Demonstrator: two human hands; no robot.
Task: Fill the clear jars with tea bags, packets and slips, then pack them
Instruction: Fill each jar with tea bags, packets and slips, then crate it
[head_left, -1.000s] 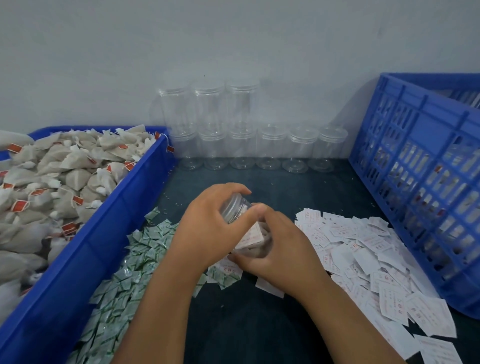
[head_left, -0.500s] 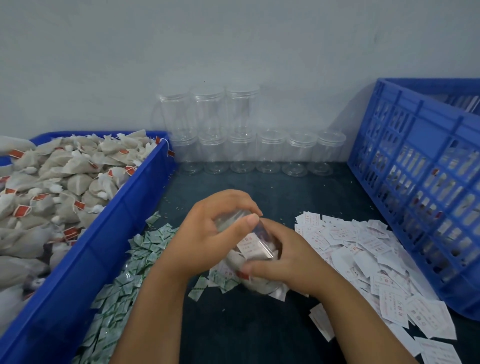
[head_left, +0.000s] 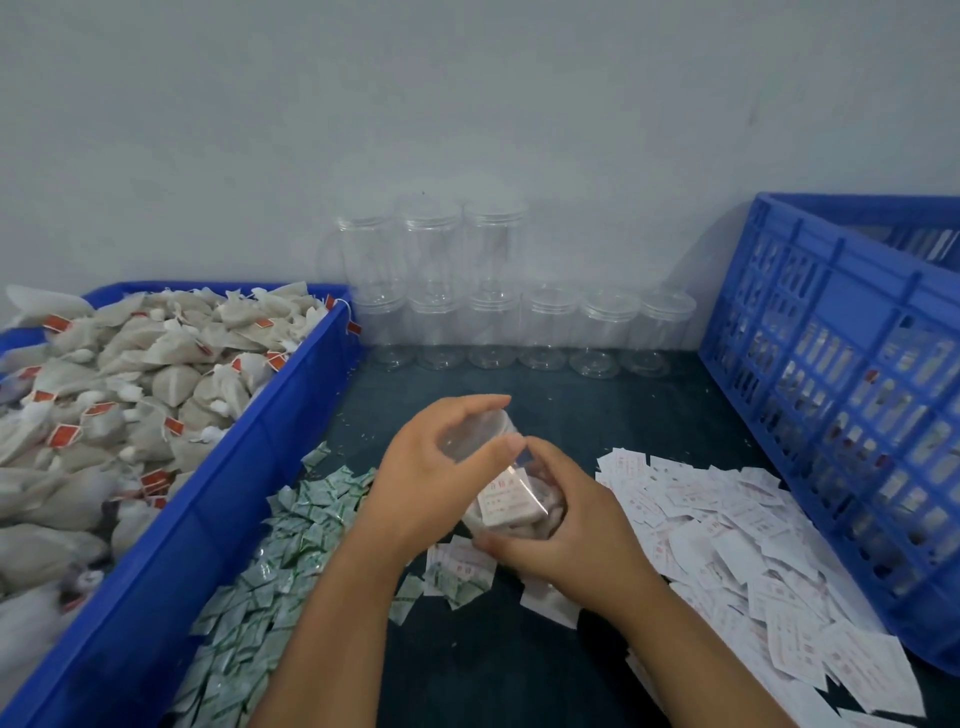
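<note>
A clear jar (head_left: 511, 501) lies tilted in my hands above the dark table, with tea bags and a white slip showing through its wall. My left hand (head_left: 431, 483) grips its clear lid (head_left: 475, 439) at the upper end. My right hand (head_left: 571, 525) wraps the jar's body from below and the right. White tea bags with red tags (head_left: 130, 395) fill the blue bin at the left. Green and white packets (head_left: 280, 566) lie scattered in front of the bin. White printed slips (head_left: 737, 540) cover the table at the right.
Empty lidded clear jars (head_left: 519, 322) stand in two tiers against the wall at the back. The blue bin's wall (head_left: 218, 504) runs along the left. A tall blue slotted crate (head_left: 841, 395) stands at the right, with filled jars dimly visible through its slots.
The jar has shifted slightly in my hands and my left hand has turned on the lid. Both hands stay closed around the jar.
</note>
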